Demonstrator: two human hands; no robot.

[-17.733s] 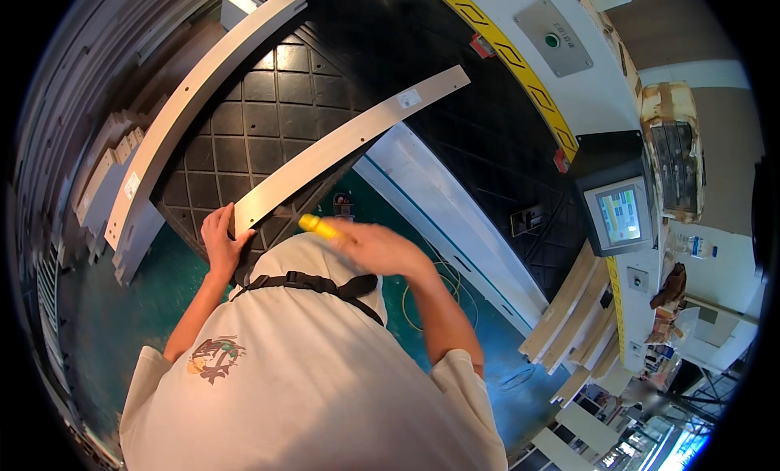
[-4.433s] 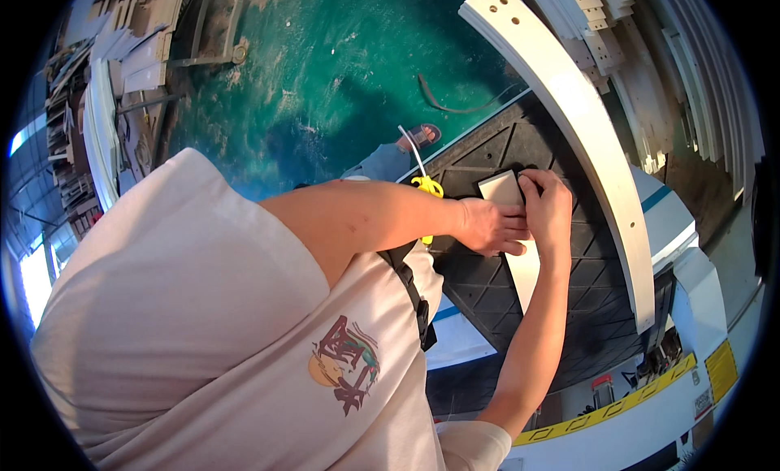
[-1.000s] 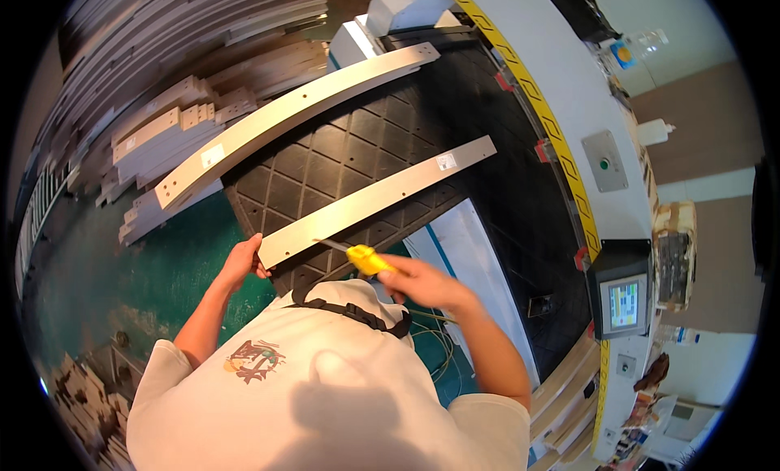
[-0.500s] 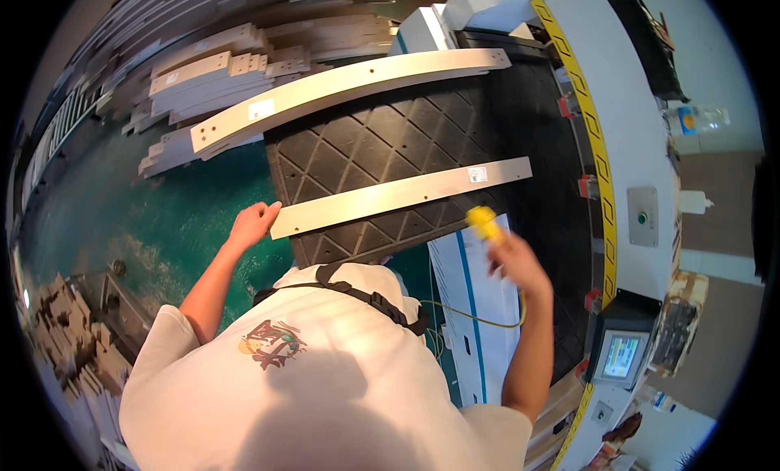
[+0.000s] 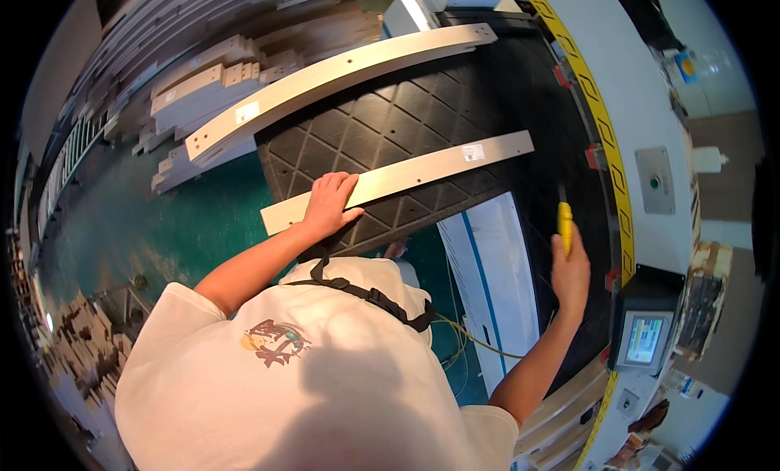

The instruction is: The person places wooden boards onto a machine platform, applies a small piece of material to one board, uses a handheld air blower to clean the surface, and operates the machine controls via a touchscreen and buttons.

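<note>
Nearest: my white T-shirt [image 5: 325,390] with a small printed picture on the chest, and a black strap [image 5: 366,294] running across it just under the neck.

My left hand [image 5: 329,205]: arm stretched forward, palm flat and fingers spread, pressing down on the near end of a long pale board [image 5: 398,179]. It is not gripped, only held down from above.

The board: narrow, light wood colour, lying at a slant on the table [image 5: 382,122], its near end jutting a little past the table's edge, its far end carrying a small white label [image 5: 473,153].

My right hand [image 5: 570,268]: raised well to the right of the board, closed around a yellow tool [image 5: 565,226] whose tip points up and away. I cannot tell what kind of tool it is.

The table: black, with a raised diamond pattern on its top, running away along a white machine frame with a yellow striped edge [image 5: 597,114].

Below my right hand: a small screen [image 5: 646,339] in a dark housing, showing a lit display.

Between my arms, low down: a white panel with a blue line [image 5: 487,268], beside a green floor [image 5: 203,227].

Further on the table: a second, wider pale board [image 5: 341,73], slightly curved, with its own white label, well apart from the first.

Farthest left: stacks of pale cut boards [image 5: 203,81] on the floor.
</note>
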